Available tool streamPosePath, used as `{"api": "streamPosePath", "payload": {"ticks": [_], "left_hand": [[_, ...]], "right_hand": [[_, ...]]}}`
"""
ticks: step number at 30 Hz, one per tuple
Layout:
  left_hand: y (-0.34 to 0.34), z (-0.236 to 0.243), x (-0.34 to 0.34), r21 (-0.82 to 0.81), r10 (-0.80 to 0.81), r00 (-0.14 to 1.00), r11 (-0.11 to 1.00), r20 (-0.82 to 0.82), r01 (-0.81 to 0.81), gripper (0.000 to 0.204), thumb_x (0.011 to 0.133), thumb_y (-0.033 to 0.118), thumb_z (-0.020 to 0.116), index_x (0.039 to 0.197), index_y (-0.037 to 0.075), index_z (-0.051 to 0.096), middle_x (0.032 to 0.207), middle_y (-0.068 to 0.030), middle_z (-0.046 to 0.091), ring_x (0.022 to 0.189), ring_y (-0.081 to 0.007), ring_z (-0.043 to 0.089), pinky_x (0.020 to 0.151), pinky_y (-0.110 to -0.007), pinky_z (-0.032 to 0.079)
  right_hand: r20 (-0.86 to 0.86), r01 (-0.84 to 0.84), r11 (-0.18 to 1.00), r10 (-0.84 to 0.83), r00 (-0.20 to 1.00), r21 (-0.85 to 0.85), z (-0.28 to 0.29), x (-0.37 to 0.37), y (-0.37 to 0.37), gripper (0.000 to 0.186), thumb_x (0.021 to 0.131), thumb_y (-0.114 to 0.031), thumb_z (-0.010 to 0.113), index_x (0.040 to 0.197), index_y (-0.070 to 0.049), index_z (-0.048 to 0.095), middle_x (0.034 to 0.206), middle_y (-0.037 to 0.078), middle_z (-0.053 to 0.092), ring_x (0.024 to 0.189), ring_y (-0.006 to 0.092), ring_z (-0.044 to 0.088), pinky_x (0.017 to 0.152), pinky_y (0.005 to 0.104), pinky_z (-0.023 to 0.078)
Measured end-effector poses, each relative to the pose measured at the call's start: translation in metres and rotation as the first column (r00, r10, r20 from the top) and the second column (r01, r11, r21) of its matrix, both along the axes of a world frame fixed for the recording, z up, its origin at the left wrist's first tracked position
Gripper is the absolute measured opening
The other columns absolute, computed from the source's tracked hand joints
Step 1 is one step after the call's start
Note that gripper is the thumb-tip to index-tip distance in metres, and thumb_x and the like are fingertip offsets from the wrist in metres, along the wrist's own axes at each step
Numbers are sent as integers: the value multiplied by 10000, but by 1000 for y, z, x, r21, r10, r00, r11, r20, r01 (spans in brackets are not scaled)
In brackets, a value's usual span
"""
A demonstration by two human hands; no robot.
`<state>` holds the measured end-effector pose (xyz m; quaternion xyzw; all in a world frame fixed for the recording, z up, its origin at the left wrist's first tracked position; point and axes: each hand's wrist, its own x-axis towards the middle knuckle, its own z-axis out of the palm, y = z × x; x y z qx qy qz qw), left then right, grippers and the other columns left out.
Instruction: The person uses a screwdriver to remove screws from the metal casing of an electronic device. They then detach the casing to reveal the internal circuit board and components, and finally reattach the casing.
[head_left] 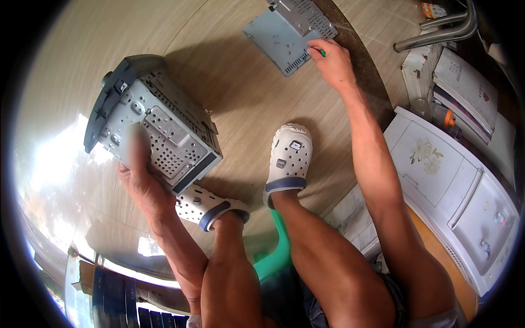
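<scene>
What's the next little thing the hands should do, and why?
Maybe the right hand should move over to the metal box. The left hand grips that box, while the flat grey panel lies on the floor, so it probably needs no holding. Something green shows in the right hand, but I can't tell what.

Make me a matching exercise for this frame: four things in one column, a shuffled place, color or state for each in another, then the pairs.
1. Metal box
2. Right hand
3. Clogs
4. Cabinet

A. Pinching a small green thing at the gray panels
B. Bears a flower print
C. Held in the left hand
D. Off-white with dark blue straps

Pairs: 1-C, 2-A, 3-D, 4-B
</scene>
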<state>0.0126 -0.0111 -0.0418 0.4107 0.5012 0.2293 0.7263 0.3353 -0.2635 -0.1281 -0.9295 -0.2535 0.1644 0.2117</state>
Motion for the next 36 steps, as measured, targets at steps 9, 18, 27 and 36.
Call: {"api": "streamPosePath", "payload": {"ticks": [9, 18, 27, 36], "left_hand": [[2, -3, -4, -34, -14, 994, 999, 105, 18, 380, 992, 234, 623, 1238, -55, 623, 1229, -158, 671, 1136, -175, 643, 1005, -304, 508], [2, 0, -4, -37, -36, 987, 998, 154, 42, 357, 994, 210, 621, 1235, -53, 624, 1197, -140, 690, 1101, -154, 662, 973, -272, 522], [1, -6, -2, -41, 17, 970, 999, 244, -8, 348, 993, 213, 624, 1215, -54, 640, 1174, -141, 700, 1074, -151, 675, 944, -261, 538], [2, -9, -2, -20, 48, 977, 999, 208, -45, 348, 993, 221, 624, 1216, -45, 642, 1145, -128, 710, 1020, -144, 689, 901, -262, 556]], "right_hand": [[106, -55, 991, 68, 992, -120, -7, -8, 10, 175, 888, -222, 686, 1037, -131, 701, 1036, 113, 681, 957, 369, 649, 808, 456, 533], [138, -97, 985, 117, 983, -143, -8, -11, 13, 113, 902, -189, 662, 999, -132, 670, 1024, 104, 666, 942, 362, 645, 782, 472, 528], [130, -137, 936, 188, 974, -325, 5, -8, 27, 141, 916, -181, 586, 1007, -104, 661, 1063, 128, 671, 958, 398, 653, 806, 496, 531], [86, -99, 950, 130, 988, -295, -1, 4, 32, 178, 851, -191, 633, 975, -75, 689, 1020, 158, 701, 957, 402, 658, 833, 467, 539]]}}
